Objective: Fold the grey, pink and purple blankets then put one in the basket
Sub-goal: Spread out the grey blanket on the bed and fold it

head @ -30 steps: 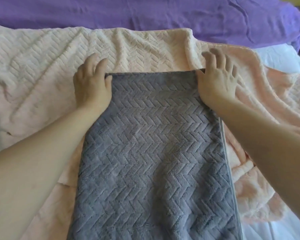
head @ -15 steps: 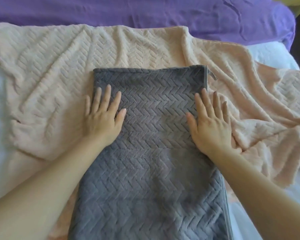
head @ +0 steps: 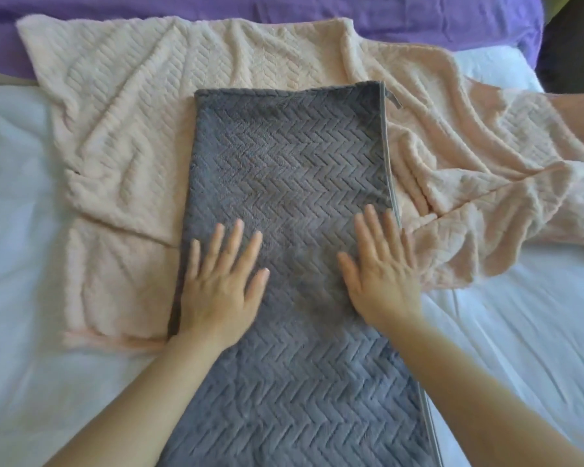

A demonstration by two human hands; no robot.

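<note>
I am seeing 3 blankets and 2 hands on the bed. The grey blanket [head: 290, 170] is lying as 1 long narrow strip, running from 12 o'clock down to 6 o'clock through the middle of my view. Its herringbone pile is facing up and 1 stitched hem is running along its 3 o'clock edge. 1 small grey tag [head: 394, 103] is sticking out of its far corner at about 1 o'clock; any print on it is too small for me to read.

The pink blanket [head: 142, 129] is lying rumpled under the grey one, spreading out toward 9 o'clock and 3 o'clock. The purple blanket [head: 317, 15] is stretching across the far side at 12 o'clock, with the pink one's far edge lying over it. The white sheet [head: 21, 170] of the bed is showing at 9 o'clock and from 3 to 5 o'clock.

The left hand [head: 220, 281] is pressing flat on the grey blanket at about 8 o'clock, by its 9 o'clock edge. The right hand [head: 381, 274] is pressing flat at about 4 o'clock, its outer fingers lying at the hem. Neither grip is closing on anything: all fingers are straight and spread.
</note>
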